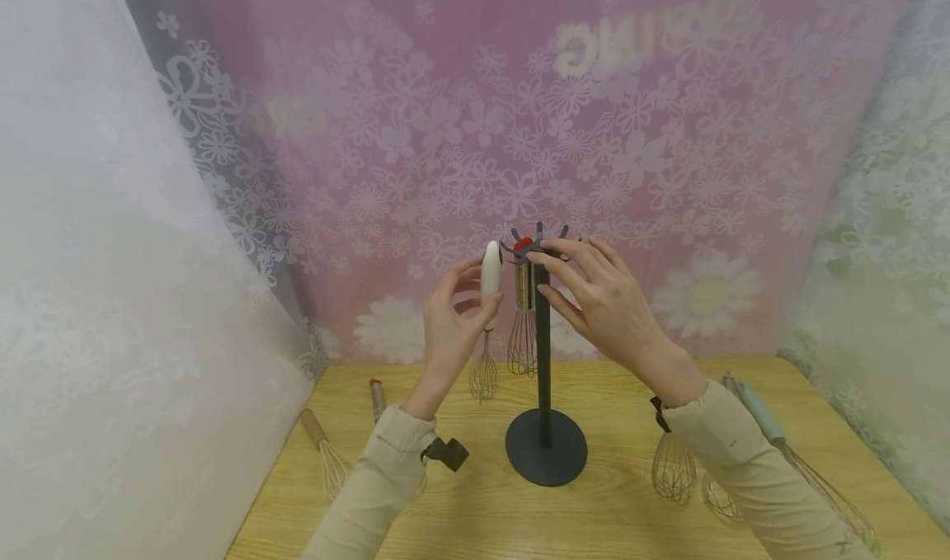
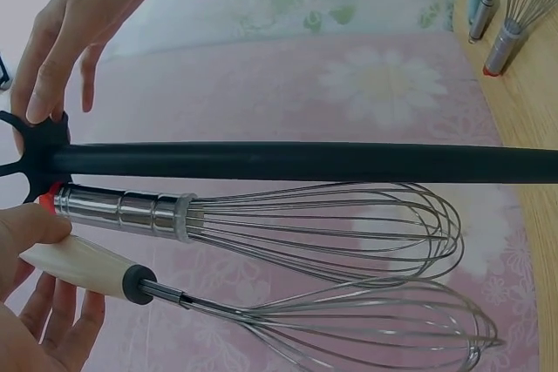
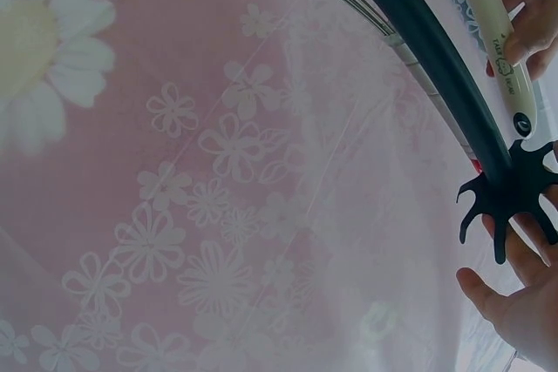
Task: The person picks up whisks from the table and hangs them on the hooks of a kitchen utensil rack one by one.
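Observation:
My left hand (image 1: 453,317) grips a whisk by its cream-white handle (image 1: 491,275), the thumb on the near side and the fingers behind. Its wire loops point down, beside the stand. The black stand (image 1: 545,362) rises from a round base and ends in a ring of hooks (image 3: 506,185). From a hook on its left side hangs a whisk with a shiny metal handle (image 2: 122,209) and a red end. At the top of the stand, my right hand (image 1: 616,304) touches the hooks with extended fingers, its thumb apart from them. The white handle's tip is close to the hooks.
On the wooden table (image 1: 623,527), a whisk with a wooden handle (image 1: 314,428) and one with a red-tipped metal handle (image 1: 378,399) lie left. Several whisks lie right, including one with a light-blue handle (image 1: 760,411). Flowered cloth (image 1: 445,148) hangs behind and at the sides.

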{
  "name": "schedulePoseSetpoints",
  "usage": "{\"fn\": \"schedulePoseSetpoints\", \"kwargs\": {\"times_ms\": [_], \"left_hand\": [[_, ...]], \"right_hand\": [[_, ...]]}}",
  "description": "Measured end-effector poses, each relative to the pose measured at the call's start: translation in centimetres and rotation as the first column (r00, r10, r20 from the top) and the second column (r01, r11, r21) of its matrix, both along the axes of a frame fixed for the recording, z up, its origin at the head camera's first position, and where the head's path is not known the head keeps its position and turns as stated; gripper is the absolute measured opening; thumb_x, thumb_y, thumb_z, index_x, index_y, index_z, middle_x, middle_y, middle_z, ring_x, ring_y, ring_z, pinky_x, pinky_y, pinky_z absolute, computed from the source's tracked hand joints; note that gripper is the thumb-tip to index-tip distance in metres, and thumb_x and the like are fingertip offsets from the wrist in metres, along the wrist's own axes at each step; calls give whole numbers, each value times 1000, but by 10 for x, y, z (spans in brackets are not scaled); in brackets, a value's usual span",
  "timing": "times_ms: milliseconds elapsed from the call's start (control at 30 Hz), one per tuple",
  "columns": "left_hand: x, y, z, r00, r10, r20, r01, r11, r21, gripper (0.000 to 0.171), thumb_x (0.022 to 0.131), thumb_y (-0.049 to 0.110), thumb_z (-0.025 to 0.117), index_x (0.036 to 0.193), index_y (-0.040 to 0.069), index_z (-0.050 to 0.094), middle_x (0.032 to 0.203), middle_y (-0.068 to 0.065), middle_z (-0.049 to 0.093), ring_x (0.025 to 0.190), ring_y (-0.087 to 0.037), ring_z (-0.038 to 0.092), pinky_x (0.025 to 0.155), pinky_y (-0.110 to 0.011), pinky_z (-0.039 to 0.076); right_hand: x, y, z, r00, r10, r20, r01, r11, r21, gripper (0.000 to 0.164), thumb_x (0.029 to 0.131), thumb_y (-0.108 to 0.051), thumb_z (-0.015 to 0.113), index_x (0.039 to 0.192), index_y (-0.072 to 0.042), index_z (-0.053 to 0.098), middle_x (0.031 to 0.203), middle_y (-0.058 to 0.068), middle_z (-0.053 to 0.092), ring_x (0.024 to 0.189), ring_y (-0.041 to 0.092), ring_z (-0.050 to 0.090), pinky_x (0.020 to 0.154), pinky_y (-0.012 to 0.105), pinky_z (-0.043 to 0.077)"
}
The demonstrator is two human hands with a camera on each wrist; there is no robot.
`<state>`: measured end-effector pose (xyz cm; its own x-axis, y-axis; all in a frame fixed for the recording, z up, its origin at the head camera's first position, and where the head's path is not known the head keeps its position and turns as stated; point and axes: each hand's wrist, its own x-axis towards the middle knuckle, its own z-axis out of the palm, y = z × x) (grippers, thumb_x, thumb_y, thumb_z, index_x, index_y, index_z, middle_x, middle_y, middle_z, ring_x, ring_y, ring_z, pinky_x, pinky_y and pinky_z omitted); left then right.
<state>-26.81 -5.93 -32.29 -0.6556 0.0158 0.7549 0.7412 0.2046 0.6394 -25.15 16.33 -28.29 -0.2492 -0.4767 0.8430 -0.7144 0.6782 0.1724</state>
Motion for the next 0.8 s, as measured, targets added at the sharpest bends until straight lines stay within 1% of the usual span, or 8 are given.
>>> {"fn": "schedulePoseSetpoints", "kwargs": {"times_ms": [133, 267, 300, 400, 467, 533, 667, 800], "left_hand": [[-1, 1, 5, 1000, 15, 9, -15, 1000, 2, 50, 88, 7, 80, 134, 10, 62, 119, -13, 70, 102, -27, 69, 82, -41, 61], [1, 2, 11, 1000, 24, 1, -24, 1000, 11, 50, 86, 2, 79, 133, 4, 62, 119, -18, 70, 102, -33, 69, 82, -44, 61], [2, 3, 13, 1000, 27, -3, -27, 1000, 11, 50, 86, 0, 79, 133, 2, 62, 119, -20, 69, 102, -35, 68, 83, -46, 61], [13, 5, 24, 1000, 25, -17, -25, 1000, 13, 48, 86, -6, 77, 131, -5, 61, 117, -26, 68, 101, -41, 68, 83, -52, 60], [16, 5, 28, 999, 29, -24, -29, 1000, 7, 47, 85, -7, 76, 130, -7, 61, 116, -27, 68, 100, -42, 68, 82, -53, 60], [14, 4, 26, 999, 28, -32, -28, 1000, 0, 46, 86, -4, 77, 130, -5, 62, 116, -25, 69, 100, -40, 68, 82, -51, 60], [-1, 1, 14, 999, 26, -29, -27, 999, -26, 46, 88, 5, 79, 132, 5, 65, 118, -15, 70, 101, -29, 70, 83, -40, 61], [-3, 0, 11, 1000, 10, -20, -10, 999, -36, 45, 89, 8, 79, 133, 10, 66, 119, -10, 70, 102, -22, 69, 85, -36, 60]], "right_hand": [[0, 0, 0, 1000, 0, 1, 0, 1000, -1, 50, 87, -15, 79, 134, -9, 64, 136, 17, 59, 120, 38, 59, 112, 60, 38], [0, 0, 0, 1000, -1, 3, 1, 1000, -1, 49, 87, -16, 79, 134, -9, 64, 136, 17, 59, 120, 38, 59, 112, 60, 37], [0, 0, 0, 1000, -1, 4, 1, 1000, -1, 49, 88, -16, 79, 134, -9, 64, 135, 17, 59, 120, 38, 59, 112, 60, 37], [0, 0, 0, 1000, -2, 5, 2, 1000, 0, 50, 87, -16, 80, 134, -9, 64, 136, 18, 59, 120, 38, 59, 113, 59, 36], [0, 0, 0, 1000, -2, 6, 2, 1000, 1, 51, 86, -15, 80, 134, -9, 64, 136, 18, 59, 120, 38, 59, 114, 59, 36], [0, 0, 0, 1000, -3, 5, 3, 1000, 1, 52, 85, -15, 81, 134, -9, 64, 136, 18, 59, 120, 38, 59, 114, 59, 36], [1, 0, 0, 1000, -2, 4, 2, 1000, 2, 51, 85, -15, 81, 134, -9, 64, 135, 18, 59, 120, 38, 59, 113, 59, 36], [1, 0, 0, 1000, -1, 2, 1, 1000, 0, 50, 86, -16, 80, 134, -9, 64, 135, 18, 59, 120, 38, 59, 113, 59, 37]]}}
